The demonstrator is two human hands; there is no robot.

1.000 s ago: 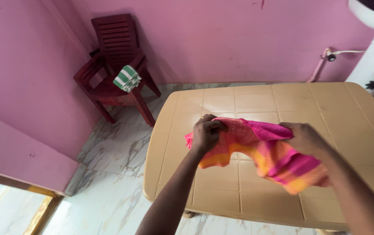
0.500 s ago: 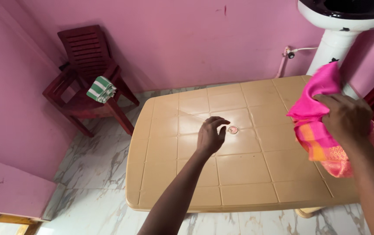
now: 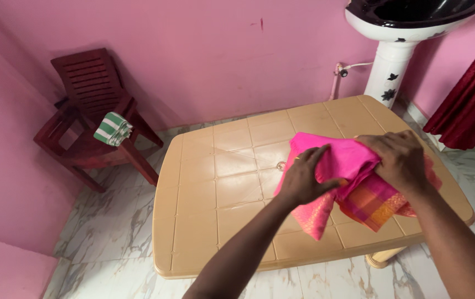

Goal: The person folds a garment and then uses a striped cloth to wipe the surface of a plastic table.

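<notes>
A bright pink cloth (image 3: 343, 158) with orange stripes hangs bunched above the beige plastic table (image 3: 209, 210). My left hand (image 3: 302, 178) grips its left side, fingers curled into the fabric. My right hand (image 3: 399, 159) clutches the right part from above. A loose corner of the cloth droops below my left hand toward the table top.
A dark red plastic chair (image 3: 91, 119) stands by the pink wall at left, with a folded green-and-white striped cloth (image 3: 113, 128) on its seat. A white pedestal basin (image 3: 400, 33) is at the far right, next to a dark red curtain (image 3: 472, 99). The floor is marble.
Half a second ago only my right hand held the cloth, out to the right, while my left hand hovered open. Now the cloth is back over the table and both hands hold it.
</notes>
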